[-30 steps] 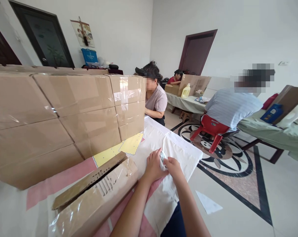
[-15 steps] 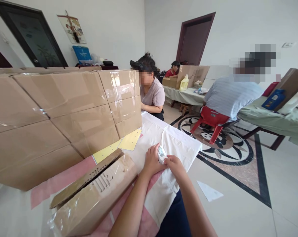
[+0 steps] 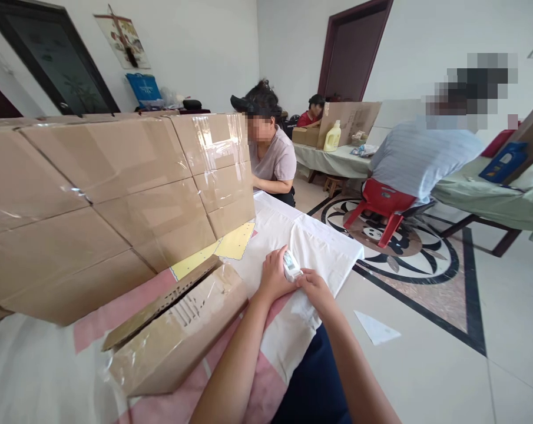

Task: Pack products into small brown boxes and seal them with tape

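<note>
A small white device with a greyish screen-like panel (image 3: 291, 268) is between my hands, over the near right part of the cloth-covered table. My left hand (image 3: 275, 275) is wrapped round its left side, fingers curled over the top. At its lower right end, my right hand (image 3: 314, 288) has thumb and fingers pinched on the edge. My fingers hide part of the device, so its exact kind cannot be made out. To the left of my forearms lies a long cardboard box (image 3: 178, 335) with a gap along its upper flap.
Stacked, taped cardboard boxes (image 3: 138, 182) wall off the table's left side. Across the corner sits a person in a light top (image 3: 277, 156). Another person in a striped shirt (image 3: 401, 156) sits on a red chair (image 3: 383, 197). A white paper piece (image 3: 376, 328) lies on the floor.
The view has shifted slightly. My right fingers have slid down to the device's lower end, so more of its white body shows; my left hand still holds it.
</note>
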Demonstrator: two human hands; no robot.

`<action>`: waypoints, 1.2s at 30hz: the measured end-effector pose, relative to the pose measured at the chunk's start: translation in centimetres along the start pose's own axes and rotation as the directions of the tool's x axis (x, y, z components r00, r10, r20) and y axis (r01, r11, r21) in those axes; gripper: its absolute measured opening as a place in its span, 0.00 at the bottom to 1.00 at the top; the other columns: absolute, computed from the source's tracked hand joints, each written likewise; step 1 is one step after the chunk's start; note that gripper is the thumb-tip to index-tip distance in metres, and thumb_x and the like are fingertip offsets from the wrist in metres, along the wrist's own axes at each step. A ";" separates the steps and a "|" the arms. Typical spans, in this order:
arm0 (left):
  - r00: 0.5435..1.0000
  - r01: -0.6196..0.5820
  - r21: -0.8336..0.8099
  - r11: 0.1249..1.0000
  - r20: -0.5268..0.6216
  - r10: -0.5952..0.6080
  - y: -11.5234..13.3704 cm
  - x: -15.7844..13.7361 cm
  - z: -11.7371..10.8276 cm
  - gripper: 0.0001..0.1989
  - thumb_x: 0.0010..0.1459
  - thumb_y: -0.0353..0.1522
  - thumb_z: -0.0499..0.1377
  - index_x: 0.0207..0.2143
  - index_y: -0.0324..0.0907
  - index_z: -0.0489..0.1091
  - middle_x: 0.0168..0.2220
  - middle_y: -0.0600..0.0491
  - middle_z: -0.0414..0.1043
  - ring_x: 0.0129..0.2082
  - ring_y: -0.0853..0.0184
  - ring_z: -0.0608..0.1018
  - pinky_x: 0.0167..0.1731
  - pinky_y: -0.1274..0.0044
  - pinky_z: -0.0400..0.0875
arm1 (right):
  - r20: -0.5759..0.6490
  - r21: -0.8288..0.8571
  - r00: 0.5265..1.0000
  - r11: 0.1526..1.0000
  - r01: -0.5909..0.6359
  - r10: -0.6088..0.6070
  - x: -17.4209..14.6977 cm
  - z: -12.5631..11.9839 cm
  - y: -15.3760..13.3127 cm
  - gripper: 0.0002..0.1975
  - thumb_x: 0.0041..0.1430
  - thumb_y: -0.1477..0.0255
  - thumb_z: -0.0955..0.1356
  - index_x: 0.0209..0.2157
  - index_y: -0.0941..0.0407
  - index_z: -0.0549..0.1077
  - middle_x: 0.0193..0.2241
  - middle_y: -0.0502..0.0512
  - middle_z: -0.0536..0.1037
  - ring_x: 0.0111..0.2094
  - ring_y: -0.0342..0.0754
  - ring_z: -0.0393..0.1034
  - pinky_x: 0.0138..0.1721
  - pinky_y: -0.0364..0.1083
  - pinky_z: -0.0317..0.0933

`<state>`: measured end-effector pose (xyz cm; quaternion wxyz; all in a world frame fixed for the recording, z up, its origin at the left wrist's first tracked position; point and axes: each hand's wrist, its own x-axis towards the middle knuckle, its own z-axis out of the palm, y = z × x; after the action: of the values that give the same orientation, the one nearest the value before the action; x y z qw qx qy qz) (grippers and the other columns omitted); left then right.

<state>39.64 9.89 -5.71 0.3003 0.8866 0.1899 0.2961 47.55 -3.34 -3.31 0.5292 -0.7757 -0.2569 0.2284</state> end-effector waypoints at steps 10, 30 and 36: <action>1.000 -0.027 0.000 1.000 -0.005 0.027 -0.3 0.2 0.2 0.56 0.44 0.43 0.71 0.70 0.44 0.48 0.63 0.40 0.62 0.64 0.46 0.64 0.62 0.56 0.61 | 0.026 0.054 1.000 0.998 -0.012 0.011 -0.1 -0.5 0.3 0.18 0.53 0.54 0.70 0.22 0.54 0.79 0.55 0.58 0.76 0.55 0.61 0.69 0.57 0.54 0.62; 1.000 -0.013 0.028 1.000 -0.006 0.014 0.0 0.0 0.1 0.53 0.44 0.41 0.70 0.69 0.46 0.50 0.62 0.41 0.63 0.62 0.47 0.65 0.61 0.57 0.62 | 0.028 -0.096 0.998 0.994 -0.046 0.049 0.1 -0.3 -0.6 0.14 0.53 0.63 0.66 0.21 0.53 0.79 0.48 0.56 0.80 0.55 0.59 0.69 0.56 0.51 0.61; 1.000 -0.013 0.027 1.000 0.004 0.013 -0.2 0.0 0.1 0.54 0.43 0.41 0.71 0.69 0.46 0.49 0.62 0.41 0.63 0.63 0.47 0.65 0.61 0.57 0.61 | 0.036 -0.160 0.998 0.986 -0.043 0.049 -0.1 -0.1 -0.4 0.15 0.54 0.63 0.65 0.20 0.52 0.78 0.48 0.54 0.79 0.57 0.58 0.66 0.59 0.51 0.57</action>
<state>39.72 9.98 -5.88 0.2868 0.8923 0.1876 0.2939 47.52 -3.34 -2.87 0.4550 -0.8165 -0.2669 0.2346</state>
